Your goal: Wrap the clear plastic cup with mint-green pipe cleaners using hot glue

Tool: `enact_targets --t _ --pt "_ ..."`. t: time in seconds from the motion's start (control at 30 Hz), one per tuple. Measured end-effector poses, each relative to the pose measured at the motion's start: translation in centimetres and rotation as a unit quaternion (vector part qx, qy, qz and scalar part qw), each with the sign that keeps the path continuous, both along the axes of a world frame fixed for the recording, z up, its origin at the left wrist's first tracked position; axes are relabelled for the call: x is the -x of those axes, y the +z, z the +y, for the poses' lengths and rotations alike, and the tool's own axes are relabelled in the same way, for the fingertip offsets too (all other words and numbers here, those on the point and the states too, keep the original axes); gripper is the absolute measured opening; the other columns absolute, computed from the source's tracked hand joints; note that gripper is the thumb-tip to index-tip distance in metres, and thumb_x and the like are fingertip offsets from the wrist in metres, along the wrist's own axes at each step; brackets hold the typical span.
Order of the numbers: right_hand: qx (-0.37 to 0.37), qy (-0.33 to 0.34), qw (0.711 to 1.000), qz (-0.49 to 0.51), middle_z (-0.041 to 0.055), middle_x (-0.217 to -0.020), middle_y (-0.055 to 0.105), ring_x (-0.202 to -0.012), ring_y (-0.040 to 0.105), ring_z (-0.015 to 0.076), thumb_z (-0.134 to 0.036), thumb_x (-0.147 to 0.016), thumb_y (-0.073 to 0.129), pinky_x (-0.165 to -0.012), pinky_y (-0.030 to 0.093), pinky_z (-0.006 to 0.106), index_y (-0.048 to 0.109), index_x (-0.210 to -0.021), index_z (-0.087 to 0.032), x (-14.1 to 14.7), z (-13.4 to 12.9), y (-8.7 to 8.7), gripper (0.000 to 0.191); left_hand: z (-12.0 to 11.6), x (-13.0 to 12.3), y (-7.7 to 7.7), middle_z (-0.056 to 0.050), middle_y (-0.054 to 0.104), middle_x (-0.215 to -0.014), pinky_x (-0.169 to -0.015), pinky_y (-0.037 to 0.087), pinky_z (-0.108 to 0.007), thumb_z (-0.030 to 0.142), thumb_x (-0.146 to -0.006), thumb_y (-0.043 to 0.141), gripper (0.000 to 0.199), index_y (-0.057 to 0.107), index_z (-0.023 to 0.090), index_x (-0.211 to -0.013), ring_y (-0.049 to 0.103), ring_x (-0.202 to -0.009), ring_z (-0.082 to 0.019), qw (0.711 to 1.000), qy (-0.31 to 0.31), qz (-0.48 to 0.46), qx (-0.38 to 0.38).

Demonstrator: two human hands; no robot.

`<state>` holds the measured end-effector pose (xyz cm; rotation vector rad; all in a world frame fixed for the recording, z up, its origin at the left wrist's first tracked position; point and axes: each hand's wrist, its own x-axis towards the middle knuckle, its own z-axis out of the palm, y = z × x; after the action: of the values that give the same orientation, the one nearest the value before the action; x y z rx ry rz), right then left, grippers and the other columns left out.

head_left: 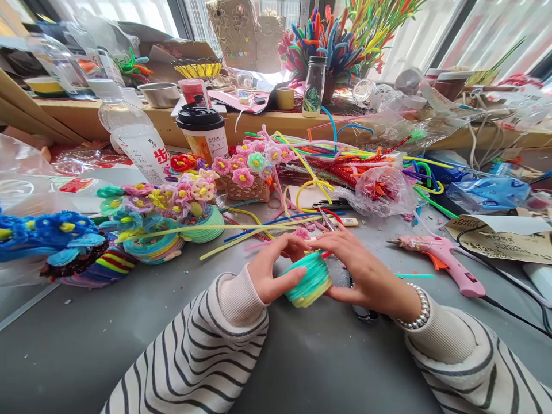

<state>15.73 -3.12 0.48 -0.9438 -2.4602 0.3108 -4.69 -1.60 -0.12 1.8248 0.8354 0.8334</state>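
Note:
Between my two hands, just above the grey table [194, 356], is a small round pot wrapped in turquoise and pale yellow fuzzy stems [311, 280]. My left hand [279, 270] grips its left side, the thumb lying across the turquoise front. On the right, my right hand [366, 270] holds the pot's edge, thumb low and fingers over the top. A pink fuzzy piece [302, 233] shows behind the fingertips. The pot's inside is hidden. Long yellow stems [233, 227] lie to the left, their right ends near my left fingers.
Finished flower pots [149, 224] line the left side, with a pink flower basket [245, 187] behind. A pink glue gun [446, 261] and its cable lie right. Loose stems [345, 164], a lidded cup [204, 135], a plastic bottle [135, 138] and a glass bottle [314, 92] stand or lie farther back.

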Motion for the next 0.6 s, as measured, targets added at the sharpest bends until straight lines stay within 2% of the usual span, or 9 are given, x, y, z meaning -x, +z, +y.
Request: enact_targets --t 0.1,0.2,0.3,0.4,0.6 --pt "-0.023 -0.034 0.999 0.013 0.01 -0.116 0.054 -0.112 0.046 0.0238 -0.025 -0.073 0.058 -0.103 0.023 0.051 0.037 -0.121 -0.019 -0.1 0.1 -0.2 0.053 -0.5 -0.2 -0.1 -0.005 0.059 -0.093 -0.083 0.041 -0.033 0.041 -0.066 0.064 0.052 0.045 0.018 -0.108 0.054 -0.087 -0.018 0.997 0.039 0.013 -0.062" --pt "-0.055 -0.068 0.996 0.034 0.0095 -0.114 0.055 -0.11 0.048 0.0232 -0.026 -0.073 0.058 -0.104 0.022 0.052 0.037 -0.119 -0.02 -0.3 0.0 -0.2 0.051 -0.7 -0.4 -0.6 -0.009 0.056 -0.106 -0.087 0.041 -0.037 0.045 -0.056 0.073 0.076 0.039 0.02 -0.118 0.054 -0.095 -0.021 0.985 0.068 0.03 -0.159" --pt "-0.083 -0.089 0.992 0.045 0.0094 -0.114 0.055 -0.11 0.049 0.0224 -0.025 -0.074 0.057 -0.105 0.021 0.051 0.034 -0.121 -0.021 -0.3 -0.1 -0.1 0.052 -0.6 -0.6 -1.2 -0.01 0.055 -0.11 -0.085 0.044 -0.036 0.04 -0.061 0.071 0.074 0.036 0.02 -0.122 0.055 -0.095 -0.021 0.965 0.097 0.041 -0.241" --pt "-0.104 -0.094 0.989 0.047 0.0098 -0.114 0.055 -0.109 0.049 0.0225 -0.027 -0.075 0.057 -0.104 0.022 0.052 0.033 -0.123 -0.021 -0.3 -0.2 -0.1 0.053 -0.5 -0.6 -1.5 -0.01 0.056 -0.11 -0.084 0.045 -0.035 0.034 -0.064 0.069 0.069 0.036 0.02 -0.123 0.056 -0.093 -0.02 0.95 0.118 0.055 -0.284" --pt "-0.156 -0.092 0.983 0.039 0.0107 -0.112 0.055 -0.107 0.05 0.0225 -0.026 -0.075 0.058 -0.105 0.021 0.053 0.033 -0.124 -0.02 -0.5 -0.2 0.0 0.056 -0.4 -0.6 -1.2 -0.012 0.058 -0.106 -0.086 0.046 -0.037 0.031 -0.064 0.069 0.069 0.036 0.016 -0.123 0.058 -0.094 -0.022 0.917 0.123 0.062 -0.374"
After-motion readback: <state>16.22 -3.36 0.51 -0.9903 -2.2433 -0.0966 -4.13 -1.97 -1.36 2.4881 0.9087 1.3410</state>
